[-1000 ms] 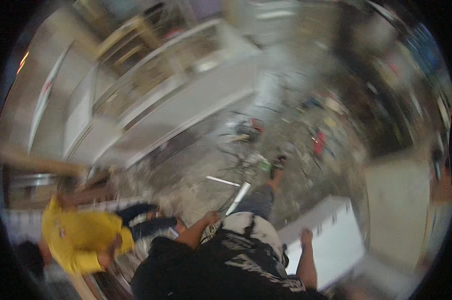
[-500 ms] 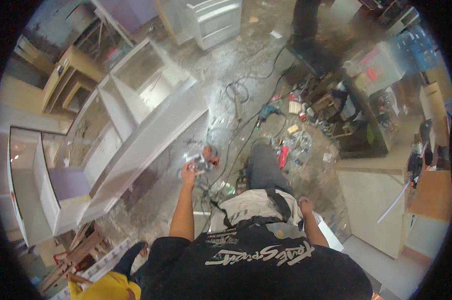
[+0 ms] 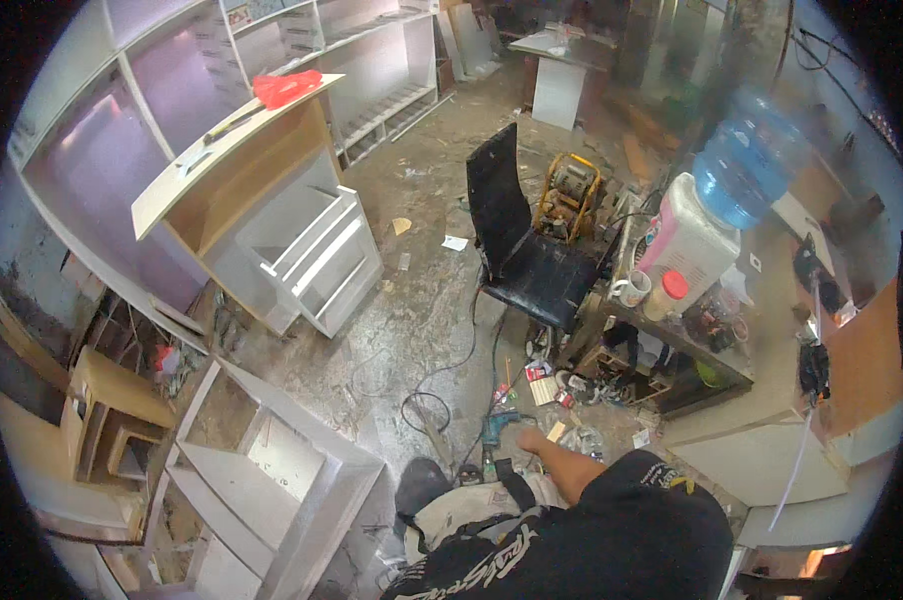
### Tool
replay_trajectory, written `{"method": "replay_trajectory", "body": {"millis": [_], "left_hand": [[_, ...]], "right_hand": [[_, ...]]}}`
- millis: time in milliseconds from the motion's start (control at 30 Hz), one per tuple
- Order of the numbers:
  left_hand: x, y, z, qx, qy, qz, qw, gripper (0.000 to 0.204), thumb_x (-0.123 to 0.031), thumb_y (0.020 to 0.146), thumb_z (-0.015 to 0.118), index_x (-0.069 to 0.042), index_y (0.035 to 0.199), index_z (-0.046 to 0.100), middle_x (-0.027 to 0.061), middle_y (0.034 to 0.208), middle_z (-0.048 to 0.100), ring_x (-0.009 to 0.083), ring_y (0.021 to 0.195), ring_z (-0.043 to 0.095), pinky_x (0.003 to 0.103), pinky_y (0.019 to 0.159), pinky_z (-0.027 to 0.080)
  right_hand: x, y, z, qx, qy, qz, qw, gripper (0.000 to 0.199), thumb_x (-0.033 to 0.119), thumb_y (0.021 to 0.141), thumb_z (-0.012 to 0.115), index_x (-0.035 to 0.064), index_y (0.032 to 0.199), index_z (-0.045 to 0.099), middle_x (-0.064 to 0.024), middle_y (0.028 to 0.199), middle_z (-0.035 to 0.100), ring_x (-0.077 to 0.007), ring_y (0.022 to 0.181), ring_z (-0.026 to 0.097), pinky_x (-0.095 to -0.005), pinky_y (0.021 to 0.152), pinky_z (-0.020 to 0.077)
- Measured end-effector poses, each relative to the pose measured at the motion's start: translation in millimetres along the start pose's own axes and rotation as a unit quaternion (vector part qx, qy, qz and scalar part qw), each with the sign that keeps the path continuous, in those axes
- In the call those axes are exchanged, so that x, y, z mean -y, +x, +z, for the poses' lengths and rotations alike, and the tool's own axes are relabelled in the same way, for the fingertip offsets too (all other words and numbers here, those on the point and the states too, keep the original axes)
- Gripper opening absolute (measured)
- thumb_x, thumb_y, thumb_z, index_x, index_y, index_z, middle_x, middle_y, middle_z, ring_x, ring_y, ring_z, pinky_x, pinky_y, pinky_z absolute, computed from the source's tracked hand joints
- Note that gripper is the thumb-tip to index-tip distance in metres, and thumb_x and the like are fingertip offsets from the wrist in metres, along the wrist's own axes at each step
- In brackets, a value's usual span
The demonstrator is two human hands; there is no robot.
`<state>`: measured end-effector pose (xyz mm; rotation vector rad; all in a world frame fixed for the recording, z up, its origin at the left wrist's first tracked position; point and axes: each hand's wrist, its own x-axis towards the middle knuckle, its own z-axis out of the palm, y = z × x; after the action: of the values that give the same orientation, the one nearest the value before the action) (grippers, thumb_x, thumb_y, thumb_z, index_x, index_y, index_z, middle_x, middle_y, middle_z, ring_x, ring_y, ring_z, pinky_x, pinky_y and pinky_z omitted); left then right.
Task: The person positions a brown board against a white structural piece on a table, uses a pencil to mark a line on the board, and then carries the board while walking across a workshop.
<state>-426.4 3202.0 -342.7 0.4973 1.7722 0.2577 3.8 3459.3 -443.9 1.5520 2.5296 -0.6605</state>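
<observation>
My right hand (image 3: 534, 441) reaches forward and down over the floor, its bare forearm crossing beside the white bag (image 3: 472, 515) at my front. Nearest to it is a teal power drill (image 3: 500, 428) lying on the floor just left of the fingertips; whether they touch cannot be made out. The fingers are small and blurred, so their grip does not show. My left hand is out of sight. Around the drill lie a red-and-white box (image 3: 543, 390), a pale block (image 3: 556, 431) and a loose black cable (image 3: 427, 397).
A black chair (image 3: 537, 275) stands ahead, next to a table with a water dispenser (image 3: 687, 232), a mug (image 3: 631, 289) and a red-lidded jar (image 3: 667, 296). At left are an unfinished white cabinet frame (image 3: 312, 490) and a wooden counter (image 3: 242, 150) with a red plastic bag (image 3: 287, 88).
The view has swung up toward the far room. My right hand has moved forward to beside the drill. My left hand, earlier over small items on the floor, has left the view.
</observation>
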Motion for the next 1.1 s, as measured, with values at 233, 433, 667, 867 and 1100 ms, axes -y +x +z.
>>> {"method": "replay_trajectory", "body": {"millis": [233,433,667,867,1100], "left_hand": [[-138,89,-81,-0.021,-0.012,-0.015,1.0,0.066,-0.05,0.09,0.057,-0.003,0.135,0.051,0.0264,0.123,0.061,0.0381,0.111,0.06,0.05,0.093,0.046],[-253,190,-162,0.061,0.084,-0.079,0.991,0.074,-0.05,0.087,0.062,-0.002,0.14,0.046,0.0281,0.127,0.058,0.0383,0.116,0.059,0.05,0.097,0.045],[-546,398,-216,0.169,0.397,0.121,0.894,0.084,-0.051,0.084,0.068,-0.001,0.145,0.04,0.0301,0.132,0.055,0.0386,0.121,0.057,0.05,0.101,0.044],[-895,465,-199,0.294,0.083,0.205,0.93,0.091,-0.063,0.086,0.061,-0.013,0.154,0.027,0.0205,0.146,0.047,0.037,0.131,0.049,0.055,0.101,0.044],[-988,590,-198,0.275,0.326,0.191,0.884,0.083,-0.064,0.086,0.057,-0.021,0.153,0.034,0.0106,0.154,0.04,0.0357,0.135,0.044,0.06,0.101,0.042]], "right_hand": [[61,224,-207,0.039,0.352,0.023,0.935,0.041,0.03,0.084,0.065,0.0017,0.114,0.067,-0.022,0.108,0.069,-0.0345,0.102,0.067,-0.0425,0.086,0.052],[14,380,-359,-0.076,0.295,0.007,0.952,0.04,0.03,0.089,0.064,0.0004,0.115,0.065,-0.0153,0.104,0.071,-0.0239,0.094,0.066,-0.0373,0.086,0.0504],[6,471,-444,-0.063,0.371,0.141,0.916,0.039,0.027,0.088,0.064,-0.0006,0.115,0.063,-0.02,0.11,0.068,-0.0319,0.105,0.064,-0.0401,0.091,0.0493],[18,591,-458,0.027,0.186,0.133,0.973,0.05,0.036,0.086,0.064,0.0003,0.121,0.062,-0.0231,0.117,0.063,-0.0373,0.114,0.058,-0.044,0.103,0.0432],[-95,830,-465,0.319,0.18,0.12,0.922,0.066,0.05,0.086,0.06,0.0066,0.136,0.055,-0.0225,0.138,0.05,-0.038,0.125,0.048,-0.0509,0.105,0.0375]]}}
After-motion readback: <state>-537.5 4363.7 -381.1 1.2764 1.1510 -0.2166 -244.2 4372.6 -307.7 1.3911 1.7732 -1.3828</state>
